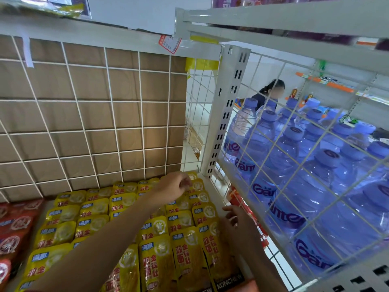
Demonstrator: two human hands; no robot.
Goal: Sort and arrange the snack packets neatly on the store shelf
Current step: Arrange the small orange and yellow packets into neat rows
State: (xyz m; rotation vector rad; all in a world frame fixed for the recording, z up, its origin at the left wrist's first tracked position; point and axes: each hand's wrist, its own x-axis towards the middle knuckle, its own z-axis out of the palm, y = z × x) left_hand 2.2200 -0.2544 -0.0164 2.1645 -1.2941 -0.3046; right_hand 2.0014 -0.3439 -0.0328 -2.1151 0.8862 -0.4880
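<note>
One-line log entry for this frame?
phase: arranging | left hand: at back-right yellow packets, grip unclear | right hand: open, by shelf edge | red packets: far left

Bright, even light; wide-angle bending at edges, slight softness throughout.

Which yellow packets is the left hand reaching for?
The yellow packets in the far right corner, right beside the white shelf post. The left hand is over them; all the other yellow ones lie nearer the camera.
</note>
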